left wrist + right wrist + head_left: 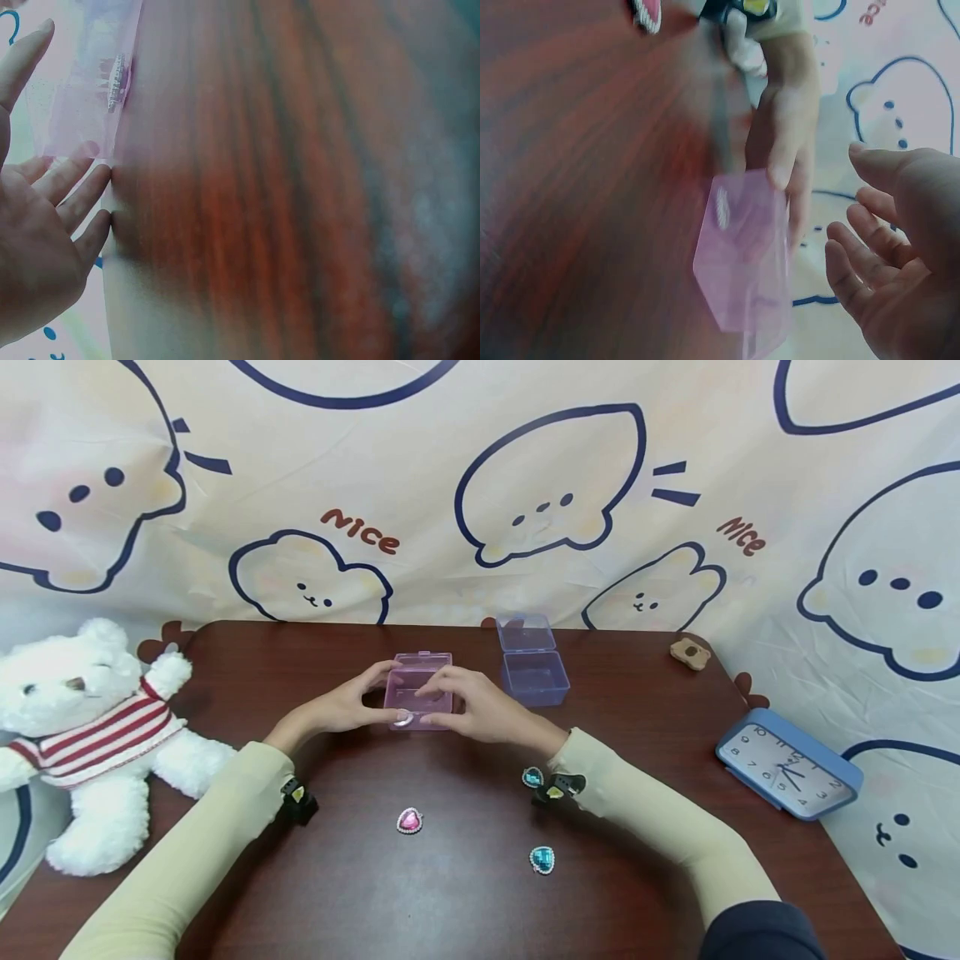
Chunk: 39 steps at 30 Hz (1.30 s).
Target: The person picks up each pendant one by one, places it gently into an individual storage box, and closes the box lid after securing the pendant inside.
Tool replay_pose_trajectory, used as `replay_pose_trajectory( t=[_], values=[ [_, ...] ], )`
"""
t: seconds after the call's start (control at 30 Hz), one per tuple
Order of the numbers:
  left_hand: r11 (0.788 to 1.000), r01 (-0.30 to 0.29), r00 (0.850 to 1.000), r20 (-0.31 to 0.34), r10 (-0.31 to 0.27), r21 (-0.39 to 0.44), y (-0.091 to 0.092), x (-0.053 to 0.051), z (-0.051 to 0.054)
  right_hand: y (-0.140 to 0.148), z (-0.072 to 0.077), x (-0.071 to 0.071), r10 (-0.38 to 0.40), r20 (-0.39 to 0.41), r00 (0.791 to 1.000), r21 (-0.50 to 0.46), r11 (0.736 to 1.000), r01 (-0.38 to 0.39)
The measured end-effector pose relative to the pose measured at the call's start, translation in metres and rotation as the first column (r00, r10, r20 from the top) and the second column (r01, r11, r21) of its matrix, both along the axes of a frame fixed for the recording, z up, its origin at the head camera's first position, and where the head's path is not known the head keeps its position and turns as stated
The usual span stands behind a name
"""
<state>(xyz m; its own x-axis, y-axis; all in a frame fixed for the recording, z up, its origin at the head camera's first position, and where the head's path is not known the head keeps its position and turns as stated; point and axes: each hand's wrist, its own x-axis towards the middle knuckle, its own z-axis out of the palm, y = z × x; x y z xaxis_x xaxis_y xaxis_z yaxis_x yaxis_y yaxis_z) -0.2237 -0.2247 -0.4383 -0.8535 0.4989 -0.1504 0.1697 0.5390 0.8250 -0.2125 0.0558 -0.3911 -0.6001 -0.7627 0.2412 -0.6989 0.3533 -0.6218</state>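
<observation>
A pink see-through box stands with its lid raised at the back; in the right wrist view the pink box shows from the side. Inside its front left corner lies a small silvery-edged piece. My left hand grips the left side of the box, thumb at the front corner and fingers farther back; the left wrist view shows this hand beside the pink plastic. My right hand is over the box's right side, fingers loosely bent; in the right wrist view this hand is apart from the box, holding nothing.
An open purple box stands behind my right hand. Nearer lie a pink heart gem and two blue gems, one beside my right wrist. A white teddy bear sits left; a blue clock and a brown piece are right.
</observation>
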Motion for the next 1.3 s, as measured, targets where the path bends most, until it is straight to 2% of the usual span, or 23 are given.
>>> replay_pose_trajectory(
  t=[0.2, 0.43, 0.53, 0.7, 0.83, 1.0, 1.1, 1.3],
  values=[
    [1.000, -0.007, 1.000, -0.004, 0.007, -0.005, 0.000, -0.001, -0.001, 0.006, 0.005, 0.021, 0.093, 0.036, 0.995, 0.017, 0.995, -0.094],
    [1.000, -0.008, 1.000, 0.007, 0.008, 0.001, 0.002, 0.001, -0.001, 0.011, 0.001, 0.039, 0.187, 0.054, 0.981, 0.079, 0.978, -0.191],
    [1.000, -0.006, 1.000, 0.018, 0.006, -0.004, 0.003, 0.002, -0.001, 0.011, -0.004, 0.045, 0.238, 0.082, 0.968, 0.161, 0.955, -0.248],
    [1.000, -0.007, 1.000, 0.013, 0.007, -0.012, 0.003, 0.001, 0.001, 0.006, -0.012, 0.052, 0.306, 0.149, 0.940, 0.286, 0.897, -0.338],
    [1.000, -0.011, 1.000, 0.006, 0.012, -0.021, 0.003, -0.001, 0.003, -0.002, -0.019, 0.056, 0.315, 0.181, 0.932, 0.321, 0.877, -0.358],
    [1.000, -0.002, 1.000, -0.011, 0.001, -0.028, 0.005, -0.001, 0.005, -0.012, -0.025, 0.062, 0.331, 0.131, 0.934, 0.390, 0.849, -0.356],
    [0.999, -0.004, 1.000, -0.010, 0.004, -0.033, 0.004, 0.000, 0.004, -0.016, -0.028, 0.067, 0.361, 0.097, 0.927, 0.422, 0.829, -0.367],
    [0.999, -0.016, 1.000, -0.015, 0.016, -0.030, 0.002, 0.001, 0.003, -0.020, -0.032, 0.074, 0.388, 0.032, 0.921, 0.446, 0.819, -0.361]
  ],
)
